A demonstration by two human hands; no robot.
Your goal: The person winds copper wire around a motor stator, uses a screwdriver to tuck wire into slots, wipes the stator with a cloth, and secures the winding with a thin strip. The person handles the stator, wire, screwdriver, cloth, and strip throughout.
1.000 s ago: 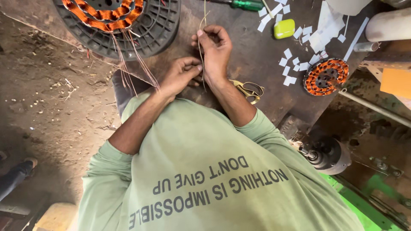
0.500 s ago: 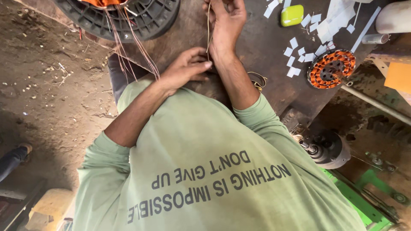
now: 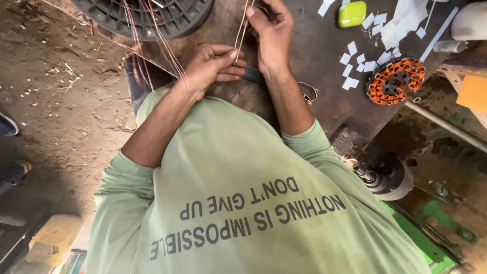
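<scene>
A thin bundle of copper wire strands (image 3: 242, 28) runs up from between my hands over a dark workbench (image 3: 314, 45). My left hand (image 3: 213, 66) pinches the strands' lower end between thumb and fingers. My right hand (image 3: 271, 35) grips the same strands a little higher, close beside the left. More copper wires (image 3: 162, 45) trail from a big black round slotted part (image 3: 147, 18) at the top left, passing by my left wrist. A dark band (image 3: 252, 75) lies under my hands.
A small stator with orange windings (image 3: 395, 81) sits at the right of the bench among white paper slips (image 3: 357, 63). Also in view: a yellow-green case (image 3: 352, 13), scissors (image 3: 307, 94), a metal motor part (image 3: 385, 175), a green frame (image 3: 431, 238), a dirt floor (image 3: 61, 101) and another person's foot (image 3: 7, 124).
The view has shifted and drawn closer. My left hand has come up beside the right and now pinches the wire strands. The black round part sits higher in frame.
</scene>
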